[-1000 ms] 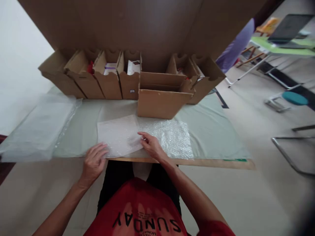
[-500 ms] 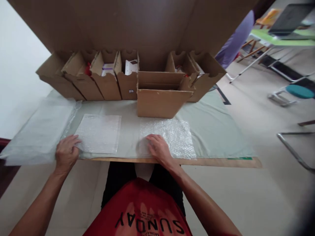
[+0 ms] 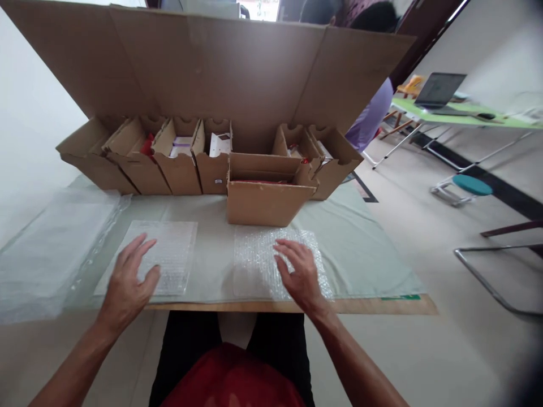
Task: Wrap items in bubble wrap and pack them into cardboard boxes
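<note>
My left hand [image 3: 133, 280], fingers spread and holding nothing, is over the left bubble wrap sheet [image 3: 172, 254], which lies flat on the cloth. Over the right bubble wrap sheet [image 3: 254, 260] is my right hand [image 3: 299, 268], its fingers apart and gripping nothing. Whether either hand touches its sheet I cannot tell. Just behind the right sheet stands an open cardboard box [image 3: 267, 203] with something dark red inside.
Clear plastic sheeting [image 3: 51, 249] lies at the left on the pale green tablecloth [image 3: 360, 260]. Several cardboard bins [image 3: 180, 175] line the back before a tall cardboard panel [image 3: 220, 62]. A teal stool [image 3: 472, 185] and a green table [image 3: 462, 116] with a laptop stand at right.
The camera view has tilted up. My left hand has moved from the left sheet's edge to over it and spread its fingers; my right hand has shifted right and opened.
</note>
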A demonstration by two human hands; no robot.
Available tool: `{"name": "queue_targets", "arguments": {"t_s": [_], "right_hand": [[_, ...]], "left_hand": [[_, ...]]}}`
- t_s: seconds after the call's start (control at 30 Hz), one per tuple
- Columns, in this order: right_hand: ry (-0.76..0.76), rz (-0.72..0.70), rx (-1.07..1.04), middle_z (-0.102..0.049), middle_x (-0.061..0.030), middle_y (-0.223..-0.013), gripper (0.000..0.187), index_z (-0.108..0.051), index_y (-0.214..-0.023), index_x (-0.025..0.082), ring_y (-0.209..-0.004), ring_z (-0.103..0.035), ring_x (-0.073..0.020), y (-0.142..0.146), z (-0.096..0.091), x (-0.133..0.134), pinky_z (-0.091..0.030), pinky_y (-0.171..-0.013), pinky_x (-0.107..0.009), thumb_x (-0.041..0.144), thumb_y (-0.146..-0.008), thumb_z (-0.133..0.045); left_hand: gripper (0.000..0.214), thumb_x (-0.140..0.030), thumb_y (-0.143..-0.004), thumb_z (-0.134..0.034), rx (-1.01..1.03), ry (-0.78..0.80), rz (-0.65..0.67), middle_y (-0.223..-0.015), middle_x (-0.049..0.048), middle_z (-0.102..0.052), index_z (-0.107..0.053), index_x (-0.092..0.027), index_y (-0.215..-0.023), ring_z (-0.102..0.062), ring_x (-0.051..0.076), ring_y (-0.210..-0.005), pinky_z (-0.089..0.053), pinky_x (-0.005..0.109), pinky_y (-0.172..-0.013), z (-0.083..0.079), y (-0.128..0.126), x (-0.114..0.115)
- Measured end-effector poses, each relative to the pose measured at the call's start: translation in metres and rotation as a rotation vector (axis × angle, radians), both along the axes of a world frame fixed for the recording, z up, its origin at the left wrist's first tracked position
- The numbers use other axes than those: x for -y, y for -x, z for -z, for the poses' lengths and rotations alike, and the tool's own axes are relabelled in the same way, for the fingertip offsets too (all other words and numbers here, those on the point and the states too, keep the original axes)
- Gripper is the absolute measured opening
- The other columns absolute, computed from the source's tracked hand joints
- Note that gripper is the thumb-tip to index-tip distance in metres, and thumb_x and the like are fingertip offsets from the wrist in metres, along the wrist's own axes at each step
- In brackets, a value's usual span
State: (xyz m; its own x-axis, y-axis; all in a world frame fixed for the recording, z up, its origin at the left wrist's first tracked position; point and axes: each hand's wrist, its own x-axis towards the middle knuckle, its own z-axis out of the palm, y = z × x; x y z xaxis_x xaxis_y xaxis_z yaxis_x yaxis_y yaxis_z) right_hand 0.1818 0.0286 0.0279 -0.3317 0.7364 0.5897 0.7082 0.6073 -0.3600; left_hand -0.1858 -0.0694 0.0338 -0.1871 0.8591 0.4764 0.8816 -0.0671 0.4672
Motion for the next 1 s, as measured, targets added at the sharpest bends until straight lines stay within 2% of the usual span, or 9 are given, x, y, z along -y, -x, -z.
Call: {"name": "queue_targets", "arguments": {"t_s": [0.1, 0.17, 0.27, 0.33, 0.4, 0.57, 0.83, 0.93, 1.0], "right_hand": [[-0.188, 0.1, 0.01, -0.071, -0.009, -0.126, 0.033, -0.064, -0.126, 0.023, -0.121, -0.06, -0.027, -0.011, -0.047, -0.045, -0.043, -0.1, -0.045, 0.018, -0.094, -0.057], [-0.217, 0.168, 0.088, -0.067, -0.0113, -0.134, 0.042, -0.06, -0.134, 0.021, -0.132, -0.052, -0.031, -0.014, -0.071, -0.078, -0.038, -0.105, -0.05, 0.019, -0.092, -0.061], [-0.199, 0.167, 0.214, -0.074, -0.0097, -0.113, 0.025, -0.069, -0.114, 0.02, -0.119, -0.058, -0.0304, -0.015, -0.085, -0.106, -0.039, -0.1, -0.048, 0.018, -0.091, -0.061], [-0.211, 0.106, 0.252, -0.075, -0.0055, -0.094, 0.014, -0.071, -0.095, 0.022, -0.102, -0.062, -0.0259, -0.017, -0.082, -0.104, -0.041, -0.095, -0.045, 0.016, -0.094, -0.058], [-0.251, 0.035, 0.243, -0.075, -0.0031, -0.09, 0.017, -0.07, -0.09, 0.023, -0.097, -0.063, -0.0231, -0.023, -0.072, -0.088, -0.042, -0.096, -0.043, 0.014, -0.096, -0.056], [-0.304, -0.037, 0.158, -0.077, -0.0014, -0.095, 0.023, -0.068, -0.098, 0.024, -0.103, -0.066, -0.0217, -0.04, -0.053, -0.05, -0.042, -0.103, -0.043, 0.004, -0.09, -0.061], [-0.287, 0.023, 0.121, -0.077, -0.0009, -0.101, 0.027, -0.068, -0.106, 0.027, -0.106, -0.067, -0.0228, -0.036, -0.058, -0.07, -0.043, -0.102, -0.043, 0.006, -0.091, -0.061], [-0.279, 0.078, 0.078, -0.074, -0.0056, -0.12, 0.033, -0.065, -0.12, 0.026, -0.117, -0.064, -0.025, -0.039, -0.061, -0.068, -0.045, -0.102, -0.044, 0.009, -0.092, -0.061], [-0.235, 0.08, 0.051, -0.072, -0.0068, -0.125, 0.034, -0.064, -0.123, 0.026, -0.12, -0.064, -0.0258, -0.046, -0.057, -0.059, -0.045, -0.102, -0.045, 0.011, -0.092, -0.062]], "left_hand": [[0.057, -0.034, -0.089, -0.06, 0.177, 0.028, 0.126, -0.148, 0.0126, -0.056, -0.051, -0.024, -0.144, -0.055, 0.034, -0.136, -0.045, 0.057, -0.115, -0.008, -0.042, -0.06], [0.068, -0.033, -0.087, -0.062, 0.309, 0.06, 0.193, -0.152, 0.0161, -0.052, -0.042, -0.022, -0.151, -0.053, 0.034, -0.138, -0.046, 0.057, -0.113, -0.006, -0.068, -0.102], [0.077, -0.031, -0.085, -0.064, 0.492, 0.068, 0.259, -0.153, 0.0211, -0.05, -0.035, -0.018, -0.155, -0.053, 0.035, -0.139, -0.05, 0.056, -0.11, 0.0, -0.1, -0.15], [0.076, -0.029, -0.085, -0.065, 0.567, 0.049, 0.285, -0.149, 0.0207, -0.054, -0.035, -0.019, -0.155, -0.057, 0.033, -0.135, -0.052, 0.053, -0.108, 0.005, -0.114, -0.162], [0.073, -0.028, -0.086, -0.065, 0.583, 0.019, 0.279, -0.143, 0.0171, -0.06, -0.037, -0.023, -0.153, -0.062, 0.03, -0.128, -0.055, 0.048, -0.105, 0.012, -0.124, -0.157], [0.071, -0.026, -0.086, -0.067, 0.483, -0.038, 0.201, -0.13, 0.0116, -0.066, -0.041, -0.027, -0.152, -0.068, 0.026, -0.113, -0.06, 0.041, -0.094, 0.023, -0.135, -0.121], [0.065, -0.03, -0.091, -0.065, 0.52, -0.015, 0.165, -0.139, 0.0112, -0.061, -0.041, -0.03, -0.151, -0.063, 0.027, -0.123, -0.054, 0.047, -0.104, 0.018, -0.141, -0.131], [0.073, -0.028, -0.091, -0.063, 0.477, -0.031, 0.156, -0.147, 0.0156, -0.054, -0.031, -0.028, -0.157, -0.059, 0.03, -0.129, -0.051, 0.05, -0.107, 0.017, -0.141, -0.121], [0.07, -0.027, -0.09, -0.063, 0.337, -0.035, 0.151, -0.15, 0.0161, -0.05, -0.035, -0.025, -0.154, -0.053, 0.032, -0.136, -0.046, 0.053, -0.112, 0.018, -0.131, -0.105]]}}
